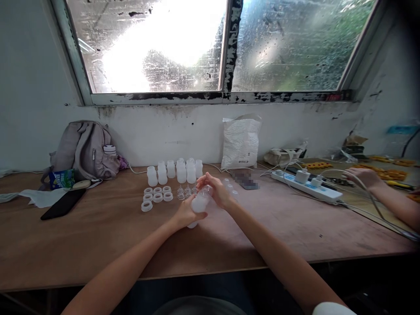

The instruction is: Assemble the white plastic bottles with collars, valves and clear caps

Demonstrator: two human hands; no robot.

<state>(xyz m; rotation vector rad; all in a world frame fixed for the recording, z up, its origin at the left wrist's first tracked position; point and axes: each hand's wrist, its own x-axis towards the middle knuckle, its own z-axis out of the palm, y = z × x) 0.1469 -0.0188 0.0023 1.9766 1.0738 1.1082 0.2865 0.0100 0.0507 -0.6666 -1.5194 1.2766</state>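
My left hand [185, 213] grasps a white bottle [199, 204], thumb and fingers wrapped about its body; this grip is firmly closed around it. My right hand [217, 192] arches over the bottle's clear upper end, fingers bent against it; whether that grip is tight or merely resting, I cannot tell. The bottle is thus between my two palms, raised just above the near-middle of the worktop [124, 245]. Principal relation: the long axis is tilted, base toward me and to the left, top away from me and to the right. The left hand is accordingly nearer the base, the right nearer the top.

Beyond the left hand, to its left, lie flat white rings [158, 197] in short rows; between these and my hands stand small clear pieces [180, 193], close to my left fingers. Behind them, toward the wall, is an upright group of similar bottles [181, 171]. Just past my right hand sit a few clear domes [230, 187]. Farther right, well apart, are a power strip [306, 186] and another person's hand [361, 177].
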